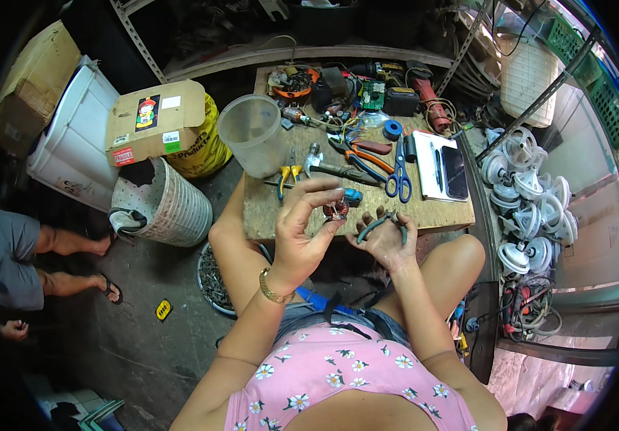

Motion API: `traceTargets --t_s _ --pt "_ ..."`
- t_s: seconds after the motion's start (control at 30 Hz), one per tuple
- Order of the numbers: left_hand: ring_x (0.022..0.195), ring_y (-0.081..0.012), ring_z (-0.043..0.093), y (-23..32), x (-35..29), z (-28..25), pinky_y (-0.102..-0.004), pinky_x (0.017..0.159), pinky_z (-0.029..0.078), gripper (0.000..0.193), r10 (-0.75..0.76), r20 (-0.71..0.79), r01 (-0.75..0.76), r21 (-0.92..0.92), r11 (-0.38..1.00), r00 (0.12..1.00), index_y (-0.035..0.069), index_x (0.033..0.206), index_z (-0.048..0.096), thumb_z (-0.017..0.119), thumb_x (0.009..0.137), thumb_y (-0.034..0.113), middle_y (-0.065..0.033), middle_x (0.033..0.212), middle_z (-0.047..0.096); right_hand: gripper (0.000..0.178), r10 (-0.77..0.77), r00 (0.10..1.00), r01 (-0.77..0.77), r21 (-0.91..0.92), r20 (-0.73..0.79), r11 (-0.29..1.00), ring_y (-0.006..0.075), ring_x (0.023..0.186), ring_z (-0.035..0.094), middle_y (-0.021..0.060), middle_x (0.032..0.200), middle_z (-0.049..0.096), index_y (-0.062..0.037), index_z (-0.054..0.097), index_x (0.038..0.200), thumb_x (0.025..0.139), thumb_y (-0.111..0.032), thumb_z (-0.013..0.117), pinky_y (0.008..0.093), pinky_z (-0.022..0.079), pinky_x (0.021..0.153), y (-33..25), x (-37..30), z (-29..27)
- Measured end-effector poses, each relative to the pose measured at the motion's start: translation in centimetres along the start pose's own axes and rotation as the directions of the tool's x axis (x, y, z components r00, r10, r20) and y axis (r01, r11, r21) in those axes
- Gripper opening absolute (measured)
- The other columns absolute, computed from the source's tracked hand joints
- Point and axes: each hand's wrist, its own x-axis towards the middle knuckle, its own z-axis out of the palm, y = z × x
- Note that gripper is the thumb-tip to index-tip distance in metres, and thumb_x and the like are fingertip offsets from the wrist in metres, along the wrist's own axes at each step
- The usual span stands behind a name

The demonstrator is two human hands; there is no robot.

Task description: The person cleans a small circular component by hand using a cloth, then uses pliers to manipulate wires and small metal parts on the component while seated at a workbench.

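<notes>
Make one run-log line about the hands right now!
left hand: pinching copper-wound part | right hand: palm up, holding teal-handled pliers | wooden worktable: blue-handled scissors, hammer

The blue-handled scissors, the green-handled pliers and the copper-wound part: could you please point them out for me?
Blue-handled scissors (400, 172), head view: where handles meet blades.
Green-handled pliers (371, 228), head view: on one handle.
Copper-wound part (335, 209), head view: on its windings.
</notes>
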Motion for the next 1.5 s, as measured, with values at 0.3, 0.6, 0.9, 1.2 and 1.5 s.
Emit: traceTargets --t_s 0.3,0.6,0.9,1.2,1.5 --pt "0.096 -0.018 0.057 0.9 0.3 -0.6 -0.0294 0.082 0.047 0.039 0.069 -0.01 -0.064 0.24 0.969 0.998 0.002 0.108 0.067 0.078 0.071 0.0 -0.0105 0.107 0.06 0.061 0.068 0.995 -0.098 -0.928 -0.079 0.36 0.022 0.094 0.053 0.0116 0.113 0.048 -0.0111 0.039 0.128 0.07 -0.01 0.058 0.0351 0.049 0.08 0.9 -3.3 2.2" --pt "0.106 -0.0188 0.059 0.3 -0.6 -1.1 -0.0301 0.089 0.047 0.043 -0.04 0.013 0.04 0.013 0.999 0.999 0.0 0.116 0.059 0.076 0.076 0.001 -0.0113 0.113 0.061 0.058 0.438 0.867 -0.366 -0.291 0.238 0.884 0.0276 0.101 0.05 0.0118 0.111 0.05 -0.0159 0.05 0.119 0.062 -0.017 0.061 0.0467 0.047 0.083 0.1 -3.5 3.5" --pt "0.098 -0.0145 0.058 0.1 -0.8 -1.4 -0.0266 0.088 0.045 0.049 -0.025 0.036 0.027 -0.075 0.997 0.999 -0.001 0.119 0.056 0.08 0.078 0.011 -0.0057 0.103 0.058 0.049 0.433 0.9 -0.419 -0.188 0.039 0.888 0.0192 0.072 0.048 0.0088 0.096 0.051 -0.0159 0.046 0.115 0.07 0.001 0.054 0.0323 0.041 0.061 2.7 -3.2 1.9" --pt "0.093 -0.0084 0.053 0.2 -0.8 -1.4 -0.023 0.084 0.043 0.046 -0.286 0.014 0.284 -0.193 0.939 0.958 0.0 0.121 0.055 0.076 0.082 0.01 -0.0022 0.107 0.057 0.024 -0.137 0.979 0.169 -0.979 0.152 0.115 0.0159 0.079 0.05 0.0089 0.086 0.055 -0.0028 0.042 0.095 0.073 0.002 0.049 0.0312 0.043 0.07 1.0 -3.0 4.6" --pt "0.085 -0.0065 0.054 -0.4 -0.4 -1.1 -0.0227 0.075 0.047 0.039 -0.209 -0.018 0.206 -0.106 0.973 0.978 0.0 0.114 0.058 0.077 0.08 0.006 -0.0029 0.105 0.058 0.019 -0.067 0.795 0.512 -0.725 0.603 -0.462 0.0346 0.08 0.054 0.0165 0.084 0.051 0.0034 0.051 0.085 0.068 0.009 0.047 0.0392 0.045 0.075 -0.3 -3.3 11.1"
